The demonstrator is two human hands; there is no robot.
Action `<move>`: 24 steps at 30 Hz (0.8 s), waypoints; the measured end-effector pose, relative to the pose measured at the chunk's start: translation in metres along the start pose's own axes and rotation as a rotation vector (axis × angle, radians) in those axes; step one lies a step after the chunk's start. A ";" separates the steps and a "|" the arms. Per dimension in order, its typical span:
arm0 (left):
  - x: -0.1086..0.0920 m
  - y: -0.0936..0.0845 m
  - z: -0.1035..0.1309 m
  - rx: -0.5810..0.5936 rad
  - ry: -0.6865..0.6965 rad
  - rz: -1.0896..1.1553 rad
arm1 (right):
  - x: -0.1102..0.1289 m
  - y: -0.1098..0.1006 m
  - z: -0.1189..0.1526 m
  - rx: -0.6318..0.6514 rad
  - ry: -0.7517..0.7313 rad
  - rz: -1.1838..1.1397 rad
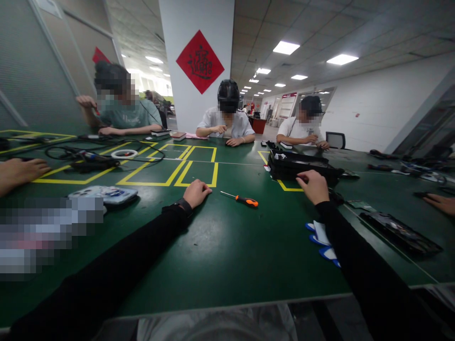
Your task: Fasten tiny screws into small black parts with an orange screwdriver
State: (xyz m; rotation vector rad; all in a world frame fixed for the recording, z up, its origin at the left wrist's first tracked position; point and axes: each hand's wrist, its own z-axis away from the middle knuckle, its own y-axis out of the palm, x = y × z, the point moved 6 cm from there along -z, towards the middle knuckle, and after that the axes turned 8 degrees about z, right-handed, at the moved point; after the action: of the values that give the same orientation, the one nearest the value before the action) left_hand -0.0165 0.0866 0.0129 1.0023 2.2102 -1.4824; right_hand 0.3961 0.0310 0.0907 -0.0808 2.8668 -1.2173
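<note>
My left hand (197, 193) rests on the green table, fingers curled in and nothing visible in them. Just right of it lies a screwdriver (246, 201) with an orange and black handle, its thin shaft pointing left toward my fingers, apart from them. My right hand (314, 187) is held in front of a stack of black trays or casings (302, 163). Its thumb and fingertips are drawn together, and no object shows between them. Whether it touches the stack I cannot tell. Blue-and-white pieces (322, 241) lie beside my right forearm.
Left of my arm is a phone in a light case (103, 195). Black cables (88, 158) and a white ring-shaped roll (124, 154) lie behind it. Yellow tape outlines (197, 184) mark the table. An open black device part (400, 232) lies right. Several people sit around.
</note>
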 end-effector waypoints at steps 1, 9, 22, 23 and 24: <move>-0.012 0.003 0.004 0.031 0.054 0.066 | 0.036 -0.007 0.001 0.008 -0.114 -0.122; -0.115 0.040 0.054 0.246 0.111 0.980 | 0.199 -0.033 0.058 0.111 -0.539 -0.666; -0.122 0.041 0.060 0.286 0.045 1.111 | 0.188 -0.035 0.048 0.085 -0.433 -0.764; -0.123 0.040 0.060 0.280 0.049 1.101 | 0.179 -0.038 0.040 0.071 -0.426 -0.714; -0.122 0.040 0.058 0.267 0.053 1.082 | 0.163 -0.041 0.029 0.034 -0.404 -0.647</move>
State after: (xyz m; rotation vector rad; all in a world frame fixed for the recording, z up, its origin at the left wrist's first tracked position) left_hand 0.0900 -0.0033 0.0325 1.8910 1.0782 -1.1780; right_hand 0.2365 -0.0280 0.0991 -1.1764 2.5169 -1.1335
